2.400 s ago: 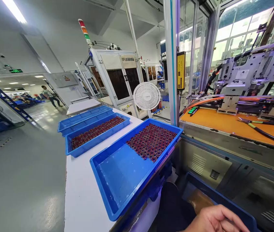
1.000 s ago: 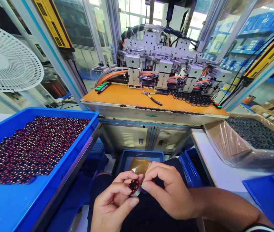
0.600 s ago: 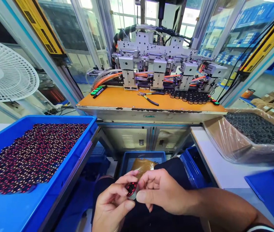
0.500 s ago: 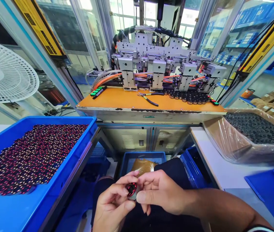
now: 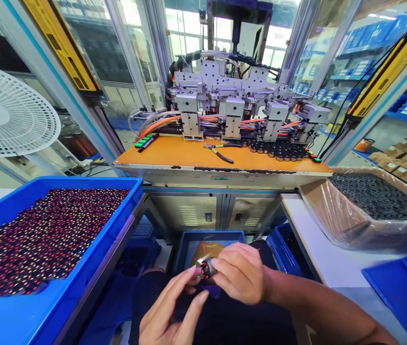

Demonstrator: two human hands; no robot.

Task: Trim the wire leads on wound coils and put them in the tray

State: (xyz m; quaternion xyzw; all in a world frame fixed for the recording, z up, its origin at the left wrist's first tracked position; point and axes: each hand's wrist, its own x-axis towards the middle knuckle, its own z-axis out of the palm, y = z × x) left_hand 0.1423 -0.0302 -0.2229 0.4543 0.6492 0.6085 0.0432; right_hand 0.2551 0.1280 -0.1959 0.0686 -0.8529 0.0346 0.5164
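A small motor stator (image 5: 206, 269), a grey metal ring with a black inside and red wire showing, is between my hands above my lap. My right hand (image 5: 241, 273) has its thumb and fingers closed on the ring's right side, with the open face turned toward the left. On the other side is my left hand (image 5: 175, 304), thumb and fingers spread apart. Its fingertips come right up to the stator's left edge; whether they touch it I cannot tell.
At left, a blue tray (image 5: 92, 282) carries many similar red-and-black stators. A plastic-lined carton (image 5: 333, 211) of dark parts stands at right. Ahead, the machine's orange top (image 5: 175, 155) bears pliers (image 5: 221, 154), a marker (image 5: 148, 143) and grouped black parts (image 5: 278, 149). A blue bin (image 5: 185, 244) sits below.
The stator has moved up and slightly right, and its face has turned. My left thumb and fingers have come off it and spread, while my right hand keeps hold. The view has tilted slightly.
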